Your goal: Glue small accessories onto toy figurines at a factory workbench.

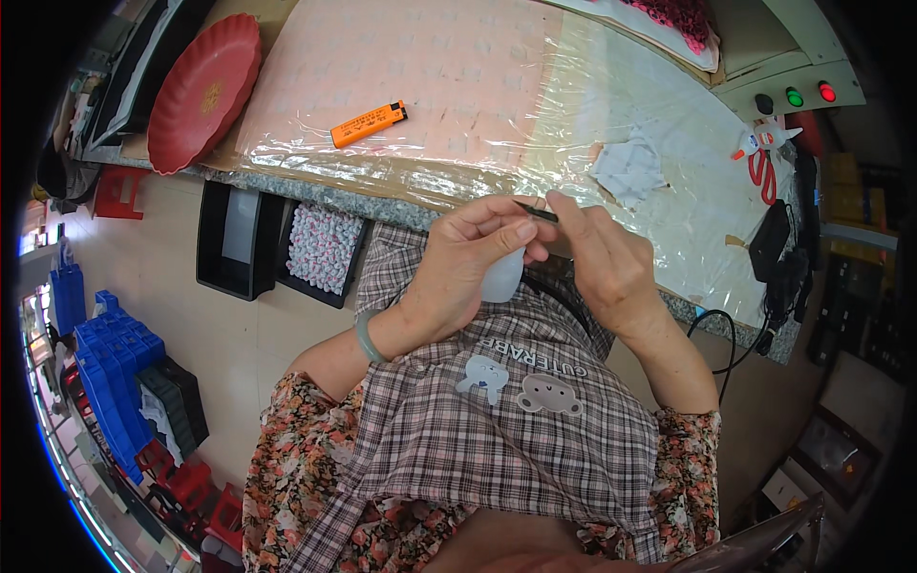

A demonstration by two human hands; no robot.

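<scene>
and there's the slim dark strip (541, 212), short and narrow, held up at the fingertips of the left hand (463, 253), right by those of the right hand (611, 260); it slants down to the right, its left end thinner, its exact kind too small to tell. just below the left fingers hangs a pale, translucent piece (502, 279), smooth, rounded at the bottom, its top hidden.
</scene>
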